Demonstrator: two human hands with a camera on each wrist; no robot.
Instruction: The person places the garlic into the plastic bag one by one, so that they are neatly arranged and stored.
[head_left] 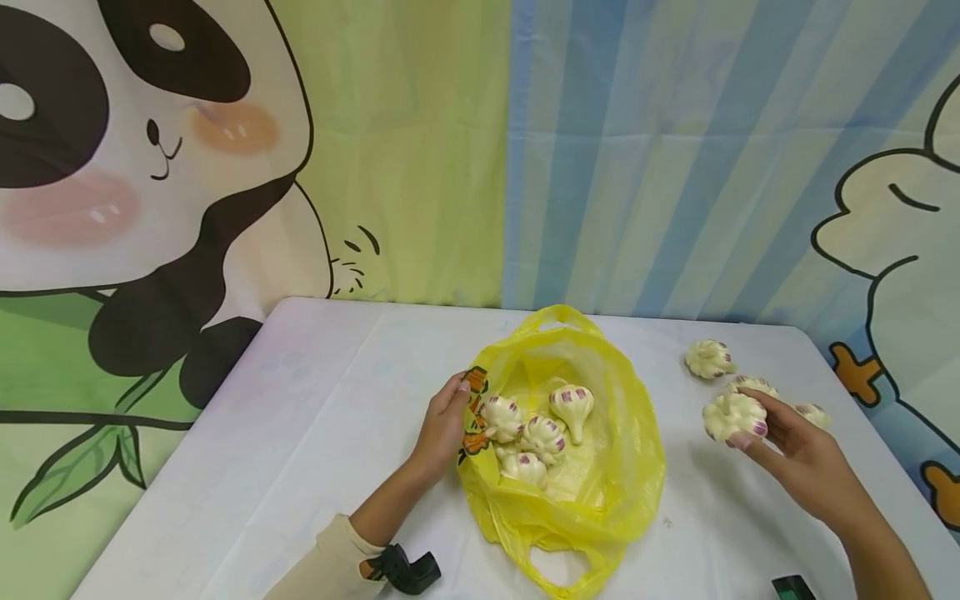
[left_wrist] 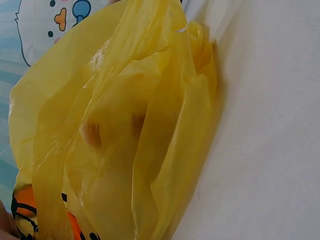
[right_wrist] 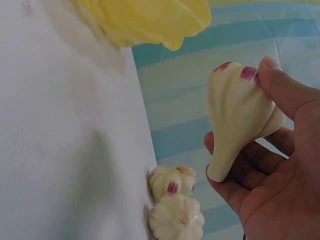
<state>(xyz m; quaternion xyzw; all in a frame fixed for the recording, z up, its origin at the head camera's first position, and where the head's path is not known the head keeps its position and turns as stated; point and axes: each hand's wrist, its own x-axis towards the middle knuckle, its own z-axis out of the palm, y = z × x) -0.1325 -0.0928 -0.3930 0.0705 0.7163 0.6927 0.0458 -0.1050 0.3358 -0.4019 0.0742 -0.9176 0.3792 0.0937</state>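
Observation:
A yellow plastic bag (head_left: 622, 492) lies on the white table with its mouth spread, and several garlic bulbs (head_left: 543, 439) rest inside it. My left hand (head_left: 441, 427) grips the bag's left rim, where an orange and black print shows. In the left wrist view the bag (left_wrist: 115, 170) fills most of the picture, and bulbs show dimly through it. To the right of the bag, my right hand (head_left: 813, 467) holds a garlic bulb (head_left: 733, 417) above the table. The right wrist view shows this bulb (right_wrist: 240, 100), cream with purple marks, between thumb and fingers, its stem towards the palm side.
More garlic bulbs, one at the back (head_left: 709, 359) and others partly behind the right hand, lie on the table's right side. The white table (head_left: 315, 400) ends at a printed cloth backdrop (head_left: 637, 150). A black strap piece (head_left: 408, 572) sits at the left wrist.

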